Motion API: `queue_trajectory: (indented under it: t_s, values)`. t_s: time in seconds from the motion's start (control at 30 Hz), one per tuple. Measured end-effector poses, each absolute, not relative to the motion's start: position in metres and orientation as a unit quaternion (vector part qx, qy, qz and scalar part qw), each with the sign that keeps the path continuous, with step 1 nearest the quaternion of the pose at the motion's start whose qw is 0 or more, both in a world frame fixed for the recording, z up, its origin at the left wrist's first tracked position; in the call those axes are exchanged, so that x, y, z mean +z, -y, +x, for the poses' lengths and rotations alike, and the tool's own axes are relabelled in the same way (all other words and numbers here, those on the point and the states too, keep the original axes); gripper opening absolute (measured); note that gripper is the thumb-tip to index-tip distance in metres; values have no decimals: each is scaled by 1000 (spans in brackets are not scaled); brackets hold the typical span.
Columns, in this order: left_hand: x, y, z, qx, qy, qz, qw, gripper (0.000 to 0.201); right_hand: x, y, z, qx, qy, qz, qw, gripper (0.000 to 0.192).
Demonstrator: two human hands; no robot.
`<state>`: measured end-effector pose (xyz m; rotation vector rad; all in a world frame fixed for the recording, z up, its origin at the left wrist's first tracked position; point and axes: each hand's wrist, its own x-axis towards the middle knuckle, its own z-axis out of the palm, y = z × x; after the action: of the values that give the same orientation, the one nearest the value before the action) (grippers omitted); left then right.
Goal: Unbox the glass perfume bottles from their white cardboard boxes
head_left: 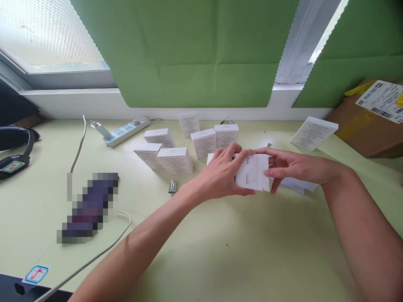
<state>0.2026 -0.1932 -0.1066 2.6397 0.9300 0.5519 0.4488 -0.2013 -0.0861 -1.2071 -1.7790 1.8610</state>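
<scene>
Carton (253, 172): small, white, printed text on the face toward the camera; held above the middle of the counter (220, 251), between both hands; a flap stands open along its top edge. Left hand (222, 176): grip clamped on the carton's left side, fingers over the top left corner, thumb under the lower edge. Right hand (292, 167): grip closed on the carton's right edge, forefinger along the top flap, other fingers curled at the right side.

Behind the hands, toward the far edge: group of white boxes (176, 160), some upright, some tilted, close together, a few touching; one more box (314, 133) leaning, well apart, toward the far right corner. Flat white sheets (299, 184) lie just under the right hand, partly hidden by it. Small metal cylinder (172, 187) lies on the counter, near the left forearm, just in front of the boxes. Power strip (127, 132) near the far edge, left of the boxes; white cable (103, 247) runs from it toward the near left corner. Blurred dark object (90, 207) on the left part of the counter; cannot tell what it is. Brown parcel (368, 126) with a label at the far right corner. Green paper (195, 50) covers the window behind.
</scene>
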Motion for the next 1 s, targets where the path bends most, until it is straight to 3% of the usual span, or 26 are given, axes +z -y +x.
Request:
queue_trajectory:
  t_s: [0.23, 0.43, 0.77, 1.0]
  values:
    - [-108, 195, 205, 187, -322, 918, 135, 84, -80, 204, 446, 647, 622, -425, 122, 75]
    - [-109, 197, 206, 193, -325, 914, 147, 85, -85, 202, 448, 657, 629, -395, 125, 66]
    - [-104, 200, 207, 254, -326, 868, 276, 87, -91, 200, 449, 643, 637, -383, 185, 67]
    - [-112, 198, 208, 252, -302, 869, 299, 92, -79, 208, 442, 649, 632, -402, 131, 65]
